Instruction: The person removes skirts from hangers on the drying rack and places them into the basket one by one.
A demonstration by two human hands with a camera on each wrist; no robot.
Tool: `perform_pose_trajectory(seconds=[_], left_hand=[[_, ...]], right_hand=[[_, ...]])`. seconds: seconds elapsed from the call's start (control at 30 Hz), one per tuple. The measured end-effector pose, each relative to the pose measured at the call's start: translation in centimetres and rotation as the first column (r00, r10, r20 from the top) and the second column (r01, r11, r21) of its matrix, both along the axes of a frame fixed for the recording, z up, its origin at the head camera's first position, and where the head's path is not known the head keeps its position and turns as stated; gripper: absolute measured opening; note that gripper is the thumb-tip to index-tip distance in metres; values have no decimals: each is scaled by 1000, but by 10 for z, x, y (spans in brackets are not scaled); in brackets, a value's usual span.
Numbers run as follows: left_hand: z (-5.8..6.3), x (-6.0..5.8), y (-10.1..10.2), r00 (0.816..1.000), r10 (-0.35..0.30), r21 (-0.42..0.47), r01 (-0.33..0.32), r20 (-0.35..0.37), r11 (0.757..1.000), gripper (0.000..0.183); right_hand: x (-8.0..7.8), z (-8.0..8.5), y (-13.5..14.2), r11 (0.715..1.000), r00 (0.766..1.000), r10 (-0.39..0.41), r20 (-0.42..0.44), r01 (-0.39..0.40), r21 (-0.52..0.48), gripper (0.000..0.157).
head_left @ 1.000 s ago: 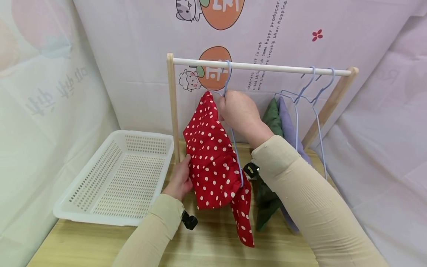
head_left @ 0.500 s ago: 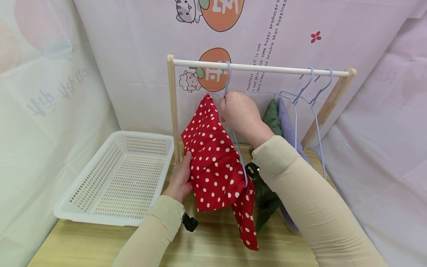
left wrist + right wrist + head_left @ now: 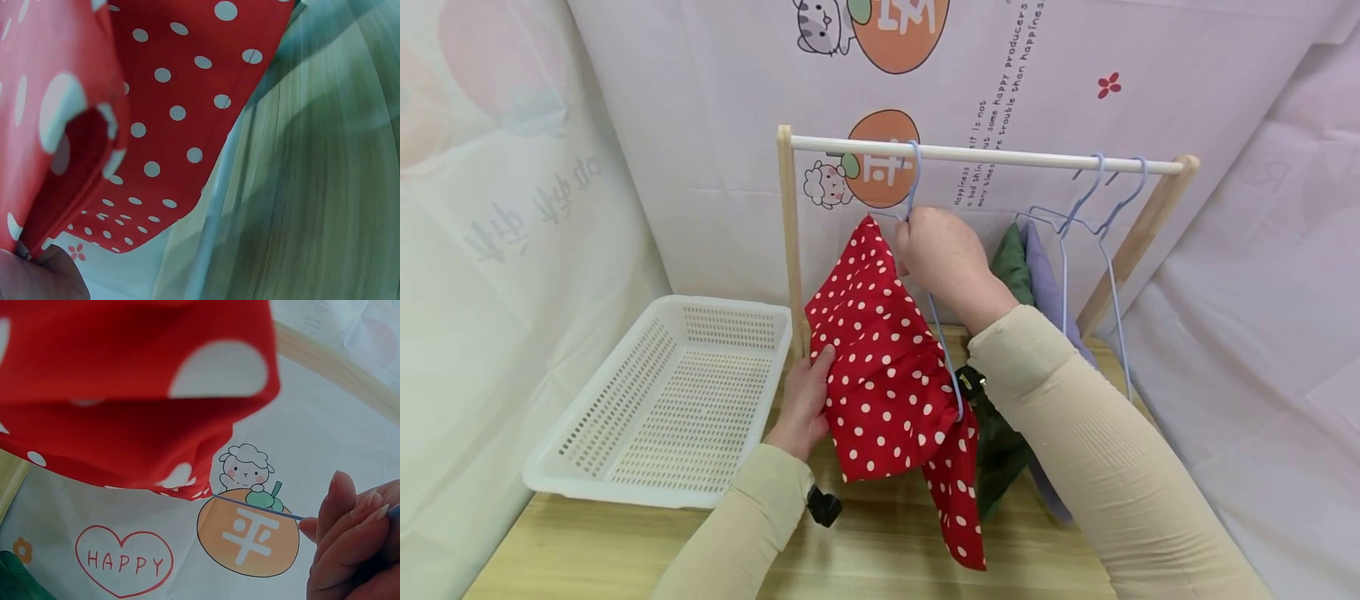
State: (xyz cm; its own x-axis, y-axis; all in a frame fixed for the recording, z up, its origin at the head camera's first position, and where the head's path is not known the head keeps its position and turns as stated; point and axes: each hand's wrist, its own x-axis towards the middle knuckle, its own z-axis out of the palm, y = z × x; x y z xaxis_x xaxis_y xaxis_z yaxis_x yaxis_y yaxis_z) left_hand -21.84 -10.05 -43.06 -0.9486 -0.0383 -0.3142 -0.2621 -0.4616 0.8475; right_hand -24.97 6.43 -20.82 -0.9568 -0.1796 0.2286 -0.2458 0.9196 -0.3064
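Red cloth with white polka dots [image 3: 880, 358] hangs over a light-blue wire hanger [image 3: 946, 354], its tail dangling below. The hanger's hook sits over the white rail [image 3: 1000, 155]. My right hand [image 3: 943, 254] grips the hanger just below its hook; in the right wrist view the curled fingers [image 3: 350, 531] close around the blue wire. At the cloth's left edge, my left hand [image 3: 805, 400] pinches the fabric, thumb on the near side. The left wrist view shows a fold of the dotted cloth [image 3: 181, 112] rising from that hand [image 3: 47, 275], most of which is out of frame.
On the rack's right side, a green cloth [image 3: 1011, 262] and a purple cloth [image 3: 1043, 267] hang beside more blue hangers [image 3: 1116, 287]. A white perforated basket [image 3: 542, 477] stands left of the rack's wooden post [image 3: 792, 250], on a wooden tabletop [image 3: 880, 558].
The hanger's lower end and the cloth's tail have swung a little to the right. The cloth's left edge has shifted slightly left and down. Both hands keep nearly the same places.
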Motion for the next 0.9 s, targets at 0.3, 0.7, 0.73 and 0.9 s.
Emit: perform_pose_trajectory(seconds=[0.3,0.7,0.73,0.9], left_hand=[[4,7,0,998,22,-116,-29,-59,993,63],[8,10,4,990,29,-185,-55,-140,981,51],[8,10,5,988,29,-193,-58,-149,980,50],[9,11,7,982,21,-221,-63,-185,973,44]], right_hand=[[-1,-1,1,1000,1000,-2,-8,2,5,32],[-2,-2,4,1000,1000,-3,-13,3,7,30],[-2,-2,4,1000,1000,-4,-14,4,6,29],[-2,-2,4,1000,1000,-6,-15,7,10,29]])
